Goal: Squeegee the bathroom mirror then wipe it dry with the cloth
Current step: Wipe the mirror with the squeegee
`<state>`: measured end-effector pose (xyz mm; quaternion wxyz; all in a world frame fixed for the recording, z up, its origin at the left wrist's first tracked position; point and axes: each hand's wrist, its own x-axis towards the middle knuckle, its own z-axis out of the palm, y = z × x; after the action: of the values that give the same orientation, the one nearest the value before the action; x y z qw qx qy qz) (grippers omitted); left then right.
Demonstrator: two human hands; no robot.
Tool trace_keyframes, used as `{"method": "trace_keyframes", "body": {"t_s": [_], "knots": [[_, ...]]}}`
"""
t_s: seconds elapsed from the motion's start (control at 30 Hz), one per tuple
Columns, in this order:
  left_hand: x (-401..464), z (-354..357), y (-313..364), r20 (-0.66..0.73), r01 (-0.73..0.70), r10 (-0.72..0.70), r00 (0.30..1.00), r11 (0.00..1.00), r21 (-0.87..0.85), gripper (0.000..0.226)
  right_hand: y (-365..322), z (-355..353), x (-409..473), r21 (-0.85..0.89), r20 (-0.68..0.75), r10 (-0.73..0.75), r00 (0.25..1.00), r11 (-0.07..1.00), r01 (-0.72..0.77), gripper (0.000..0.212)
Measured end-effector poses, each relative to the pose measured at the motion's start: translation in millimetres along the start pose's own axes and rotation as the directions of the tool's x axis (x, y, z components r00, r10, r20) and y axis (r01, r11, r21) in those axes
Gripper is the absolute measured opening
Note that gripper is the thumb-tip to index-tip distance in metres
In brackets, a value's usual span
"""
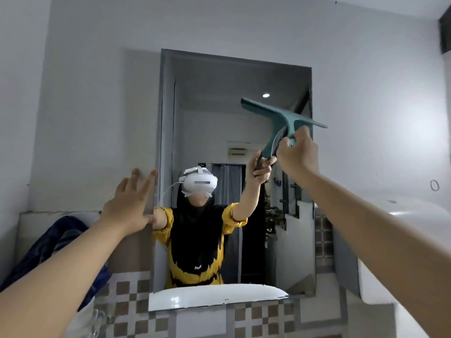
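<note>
A tall rectangular mirror [207, 123] hangs on the white wall straight ahead and reflects a person wearing a headset. My right hand [296, 152] grips the handle of a teal squeegee [275, 115], whose blade is tilted against the glass near the mirror's upper right. My left hand [131, 202] is spread flat with fingers apart, pressing on the mirror's left edge at mid height. A dark blue cloth [56, 242] lies draped at the lower left, behind my left forearm.
A white basin [214, 297] sits just below the mirror. Brown and white checkered tiles [131, 298] cover the lower wall. A large white rounded fixture [410, 220] juts out at the right. A clear glass object [97, 320] stands at the lower left.
</note>
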<state>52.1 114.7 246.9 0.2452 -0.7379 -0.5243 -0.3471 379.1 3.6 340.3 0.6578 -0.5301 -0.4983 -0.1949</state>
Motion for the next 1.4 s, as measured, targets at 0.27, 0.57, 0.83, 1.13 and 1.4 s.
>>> {"method": "trace_keyframes", "body": {"t_s": [0.27,0.57,0.83,1.13,1.4], "knots": [[-2.7,-1.4,4.1,0.009,0.015,-0.015,1.0,1.0,0.013,0.12,-67.1,58.3,-42.3,0.431,-0.034,0.322,0.946,0.859,-0.277,0.011],[-4.2,0.6,4.4,0.019,0.017,-0.017,1.0,1.0,0.01,0.117,-141.8,113.5,-102.7,0.538,0.145,0.281,0.949,0.782,-0.314,0.017],[-22.2,12.2,-6.3,0.013,-0.055,0.055,0.998,0.998,-0.016,0.098,-137.5,131.4,-130.6,0.33,0.177,0.061,0.982,0.937,-0.117,0.017],[-44.7,38.5,-18.7,0.038,-0.114,0.114,0.993,0.993,0.016,0.103,-63.2,94.2,-103.3,-0.053,0.158,-0.307,0.939,0.947,0.318,0.024],[-46.2,37.2,-14.9,0.089,-0.059,0.063,0.994,0.997,-0.044,0.1,-25.9,60.6,-68.3,-0.196,0.17,-0.451,0.876,0.856,0.479,0.037]]}}
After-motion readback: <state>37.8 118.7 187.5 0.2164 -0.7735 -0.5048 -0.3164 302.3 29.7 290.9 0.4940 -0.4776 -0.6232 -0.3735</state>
